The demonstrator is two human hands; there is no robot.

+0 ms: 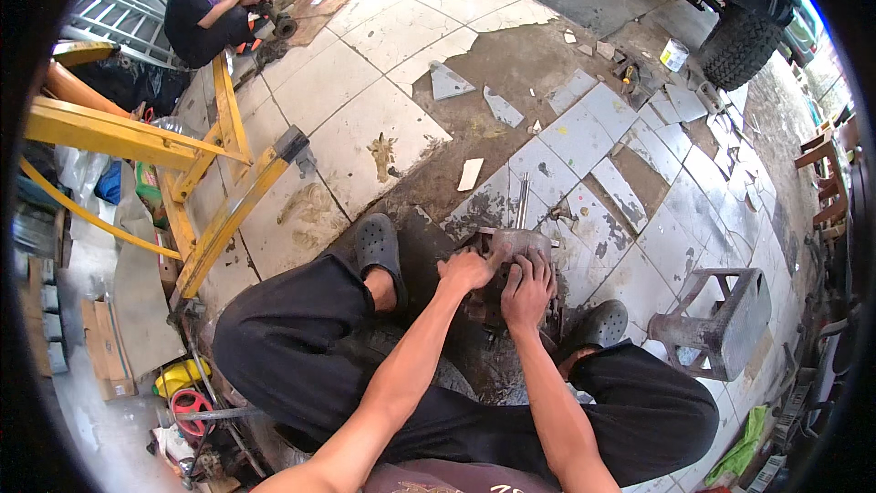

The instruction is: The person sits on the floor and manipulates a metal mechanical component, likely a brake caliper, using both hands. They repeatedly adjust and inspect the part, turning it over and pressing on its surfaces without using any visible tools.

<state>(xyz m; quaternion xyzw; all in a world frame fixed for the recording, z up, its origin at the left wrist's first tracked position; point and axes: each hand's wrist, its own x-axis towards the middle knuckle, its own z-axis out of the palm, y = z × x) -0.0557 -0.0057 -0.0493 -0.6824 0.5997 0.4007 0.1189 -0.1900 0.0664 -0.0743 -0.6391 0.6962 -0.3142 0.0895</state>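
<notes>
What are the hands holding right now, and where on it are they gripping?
Both hands are on a grimy metal machine part on the floor between the feet. The left hand grips its left edge; the right hand presses on its near top side.

Floor: pale square tiles [365,119], many cracked, lifted or missing; bare brown screed [511,64] at 12 o'clock.
Debris: loose white tile shards [470,173] near centre.
Furniture: grimy grey plastic stool [721,310] at 4 o'clock; wooden chairs [826,183] at 3 o'clock.
Equipment: yellow steel lifting frame [210,192] at 9 o'clock.
Vehicle: black knobby tyre [739,46] at 1 o'clock.
Light: daylight, brightest at 12 o'clock.
Occupant: seated person in dark clothes [205,18] at 11 o'clock.
</notes>
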